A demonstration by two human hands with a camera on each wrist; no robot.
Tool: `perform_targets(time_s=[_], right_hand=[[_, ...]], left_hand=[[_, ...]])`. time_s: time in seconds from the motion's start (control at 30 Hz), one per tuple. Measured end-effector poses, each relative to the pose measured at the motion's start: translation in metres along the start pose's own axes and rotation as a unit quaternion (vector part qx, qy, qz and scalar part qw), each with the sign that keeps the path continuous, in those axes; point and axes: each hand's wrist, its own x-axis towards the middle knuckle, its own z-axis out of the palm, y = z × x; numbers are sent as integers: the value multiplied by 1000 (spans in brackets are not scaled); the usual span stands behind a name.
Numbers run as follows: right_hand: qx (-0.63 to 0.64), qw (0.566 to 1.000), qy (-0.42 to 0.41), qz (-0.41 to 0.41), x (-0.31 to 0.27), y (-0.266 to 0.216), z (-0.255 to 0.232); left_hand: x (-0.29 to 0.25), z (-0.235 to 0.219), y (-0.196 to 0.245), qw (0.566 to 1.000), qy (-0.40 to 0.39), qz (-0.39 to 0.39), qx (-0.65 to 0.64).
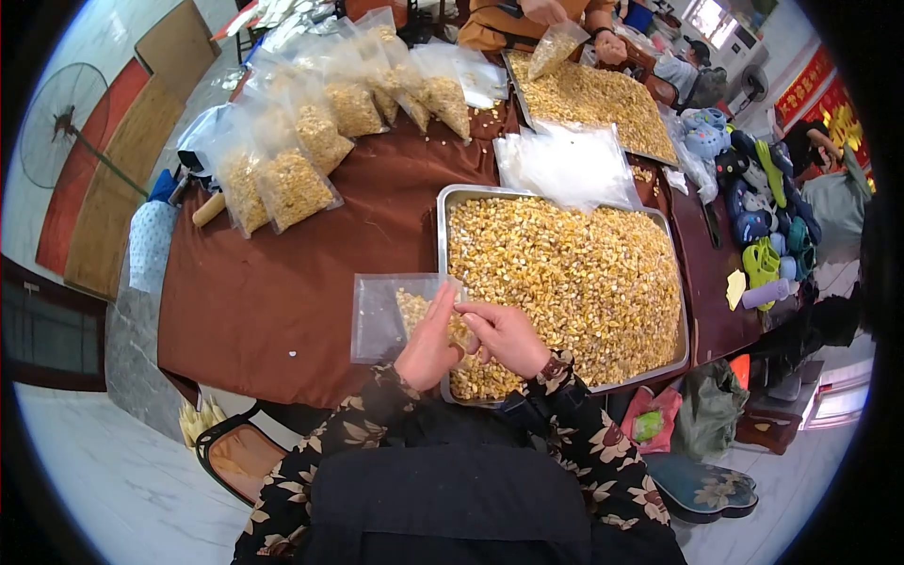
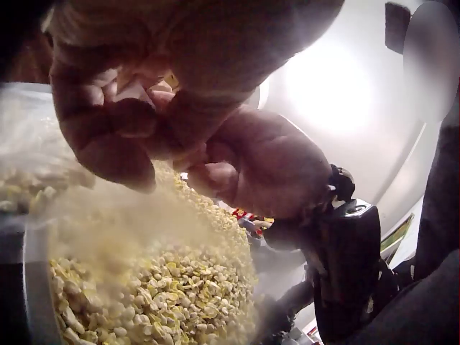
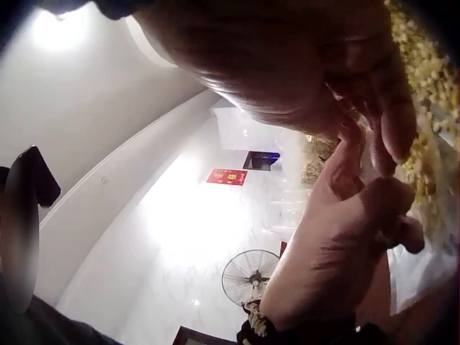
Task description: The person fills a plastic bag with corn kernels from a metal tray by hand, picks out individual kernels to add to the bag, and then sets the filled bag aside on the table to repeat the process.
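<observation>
A clear plastic bag with some corn kernels inside lies at the table side of a metal tray. My left hand grips the bag's right end, its fingers stretched along the edge in the head view. Close beside it, my right hand pinches the same edge between thumb and fingers. The two hands meet at the bag's mouth, over the tray's left rim. Loose corn kernels heap up in the tray. In the right wrist view my left hand overlaps the right fingertips, partly hiding the pinched edge.
Several filled bags stand at the back left of the brown cloth. A stack of flat bags lies behind my tray. Another person's hand is by a second corn tray. Shoes pile at right.
</observation>
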Motion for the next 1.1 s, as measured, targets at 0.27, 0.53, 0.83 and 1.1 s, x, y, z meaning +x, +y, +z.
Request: perform_targets(time_s=[0.27,0.53,0.83,1.1], right_hand=[[-455,846,259,-102,23,34,-46],[-504,856,111,-34,18,72,-26],[-162,983,87,-24,-4,54,-31],[8,1000,-8,-3,1,6,-3]], left_hand=[[3,1,-10,997,11,49,67],[1,-1,-12,996,21,56,60],[2,1,-8,996,18,55,67],[0,2,-16,996,23,48,69]])
